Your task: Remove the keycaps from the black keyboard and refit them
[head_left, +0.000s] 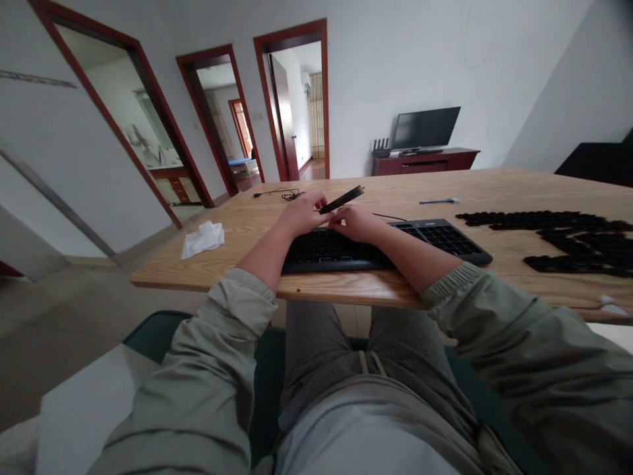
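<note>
A black keyboard [341, 255] lies near the table's front edge, many of its key places on the right showing as bare square openings. My left hand [302, 214] is bent over its back left part, fingers closed at the lower end of a slim black strip-like piece [342, 200] that slants up to the right. Beside it, my right hand [357, 224] rests over the back middle of the keyboard with curled fingers, close to the same piece. What its fingertips grip is hidden. Many loose black keycaps [576, 244] lie in rows on the right.
The wooden table [257, 264] bears a crumpled white tissue [204, 239] at left, a coiled black cable [291, 194] behind my left hand, and a thin blue stick-like tool [438, 200] behind the keyboard. A television [426, 128] stands on a cabinet [430, 160] against the far wall.
</note>
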`<state>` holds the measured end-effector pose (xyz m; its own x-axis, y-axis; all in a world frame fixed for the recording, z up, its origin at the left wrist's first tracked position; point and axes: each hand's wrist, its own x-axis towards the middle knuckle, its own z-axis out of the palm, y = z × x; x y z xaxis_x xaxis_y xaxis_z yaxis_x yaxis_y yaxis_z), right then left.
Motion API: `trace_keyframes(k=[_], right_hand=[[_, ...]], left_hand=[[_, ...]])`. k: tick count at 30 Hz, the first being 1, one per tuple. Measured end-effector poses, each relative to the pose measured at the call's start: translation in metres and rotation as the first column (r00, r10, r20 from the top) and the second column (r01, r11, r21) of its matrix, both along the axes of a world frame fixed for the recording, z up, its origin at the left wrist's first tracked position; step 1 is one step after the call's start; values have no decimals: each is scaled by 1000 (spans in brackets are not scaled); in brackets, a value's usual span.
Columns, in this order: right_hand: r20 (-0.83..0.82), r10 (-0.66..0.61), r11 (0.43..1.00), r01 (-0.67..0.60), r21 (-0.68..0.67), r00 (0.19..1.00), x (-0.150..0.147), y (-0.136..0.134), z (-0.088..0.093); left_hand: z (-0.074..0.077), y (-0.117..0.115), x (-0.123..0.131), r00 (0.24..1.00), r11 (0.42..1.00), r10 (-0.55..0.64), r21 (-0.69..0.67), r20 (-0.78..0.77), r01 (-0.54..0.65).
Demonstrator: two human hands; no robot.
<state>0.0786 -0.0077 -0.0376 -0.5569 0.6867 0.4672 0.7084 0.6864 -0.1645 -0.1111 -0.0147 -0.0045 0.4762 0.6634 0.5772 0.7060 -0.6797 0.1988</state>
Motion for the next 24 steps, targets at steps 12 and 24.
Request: trace_keyframes(k=[12,24], right_hand=[[70,-135,991,135,1,988,5,-10,8],[97,-43,999,40,37,994,-1,-8,9]], left_hand=[[-3,4,-4,997,997,-39,-59,60,43],[3,-4,-10,996,986,-92,-140,-2,91]])
